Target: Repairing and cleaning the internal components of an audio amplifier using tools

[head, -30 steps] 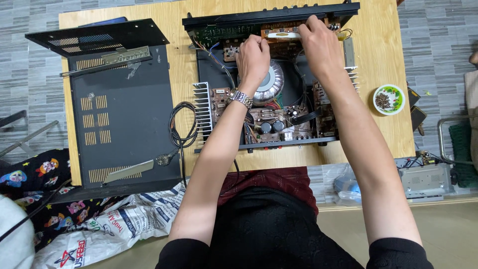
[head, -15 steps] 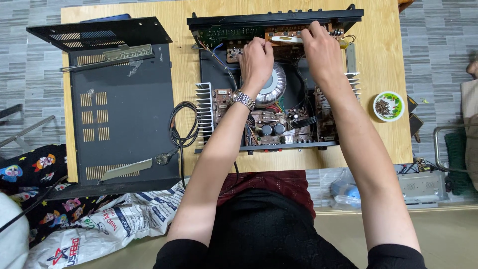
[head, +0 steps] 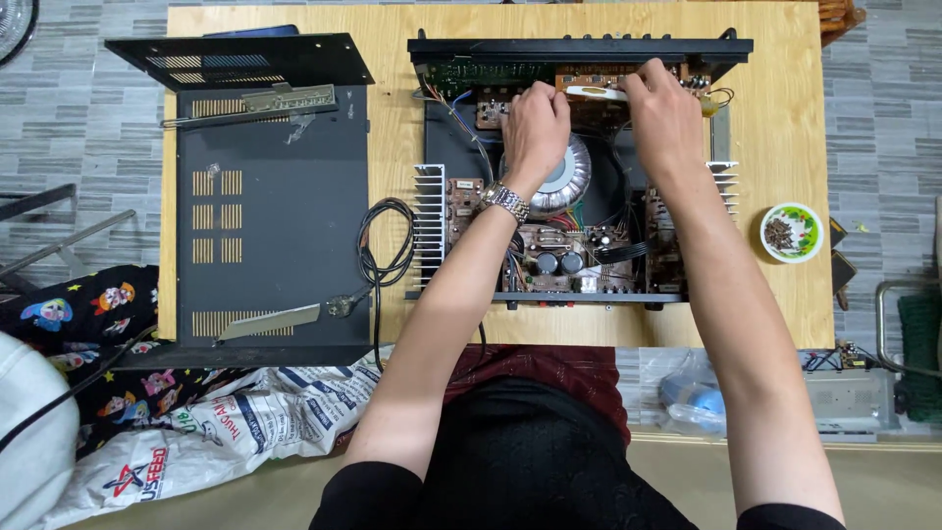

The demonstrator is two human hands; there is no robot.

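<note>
Head view: hands (head: 599, 123) gripping parts inside opened amplifier (head: 574, 177), wooden table (head: 785, 128), grey floor (head: 78, 137).

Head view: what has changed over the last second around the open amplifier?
Little: the left hand and right hand stay at the rear circuit boards of the open black amplifier chassis; the black metal cover and small green-rimmed dish haven't shifted on the wooden table.

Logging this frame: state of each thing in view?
amplifier: cover off, insides exposed
black cover: removed, flat beside amplifier
power cord: coiled, unplugged
small bowl: upright, holds small dark bits
left hand: inside chassis, on boards
right hand: pinching a pale part
</note>
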